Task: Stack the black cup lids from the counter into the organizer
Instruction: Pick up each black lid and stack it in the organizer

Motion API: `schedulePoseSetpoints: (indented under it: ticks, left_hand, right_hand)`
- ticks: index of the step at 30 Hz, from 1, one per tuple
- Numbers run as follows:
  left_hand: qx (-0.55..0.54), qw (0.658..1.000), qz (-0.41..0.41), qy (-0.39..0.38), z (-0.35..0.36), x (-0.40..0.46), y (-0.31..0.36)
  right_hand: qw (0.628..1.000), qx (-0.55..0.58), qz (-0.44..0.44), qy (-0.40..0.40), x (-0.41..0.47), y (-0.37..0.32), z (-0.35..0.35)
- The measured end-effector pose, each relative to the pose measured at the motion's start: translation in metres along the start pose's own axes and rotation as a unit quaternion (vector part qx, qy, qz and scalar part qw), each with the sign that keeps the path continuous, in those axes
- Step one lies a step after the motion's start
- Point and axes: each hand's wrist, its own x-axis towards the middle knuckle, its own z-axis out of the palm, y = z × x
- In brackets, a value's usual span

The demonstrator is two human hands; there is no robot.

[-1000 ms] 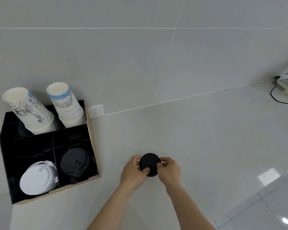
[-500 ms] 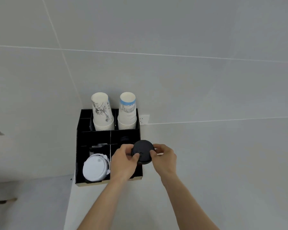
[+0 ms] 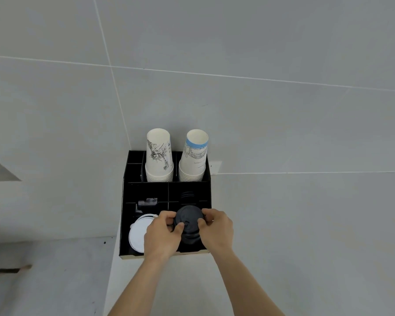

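Both hands hold one black cup lid [image 3: 189,217] over the front right compartment of the black organizer [image 3: 146,190]. My left hand [image 3: 162,236] grips its left edge, thumb on top. My right hand [image 3: 217,229] grips its right edge. Under the held lid sits a stack of black lids [image 3: 189,239] in that compartment; whether the held lid touches the stack I cannot tell. More black lids [image 3: 187,194] show in the middle right compartment.
A stack of white lids [image 3: 137,233] fills the front left compartment. Two stacks of upturned paper cups [image 3: 159,156] [image 3: 194,156] stand in the back row. A wall socket [image 3: 214,167] sits right of the organizer. The counter ends just left of the organizer.
Both hands carried the black lid from the counter leftward to the organizer and lowered it over the front right compartment. My head turned left, centering the organizer.
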Motion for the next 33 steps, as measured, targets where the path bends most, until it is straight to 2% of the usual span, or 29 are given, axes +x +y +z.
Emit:
schedulePoseSetpoints:
  ticks: [19, 23, 29, 33]
  left_hand:
    - [-0.020, 1.000, 0.011, 0.003, 0.010, 0.003, -0.019]
    - [0.002, 1.000, 0.024, 0.009, 0.011, 0.003, -0.019]
    - [0.070, 0.992, 0.101, -0.004, 0.015, -0.001, -0.017]
    - [0.101, 0.990, 0.099, -0.021, 0.014, 0.000, -0.015]
  right_hand:
    - [0.999, 0.047, -0.001, -0.004, 0.001, 0.021, 0.001]
    - [1.000, 0.007, -0.021, 0.016, -0.002, 0.020, 0.005]
    - [0.998, -0.029, -0.045, 0.024, -0.004, 0.023, 0.007]
    - [0.993, -0.085, -0.076, 0.019, -0.009, 0.020, 0.007]
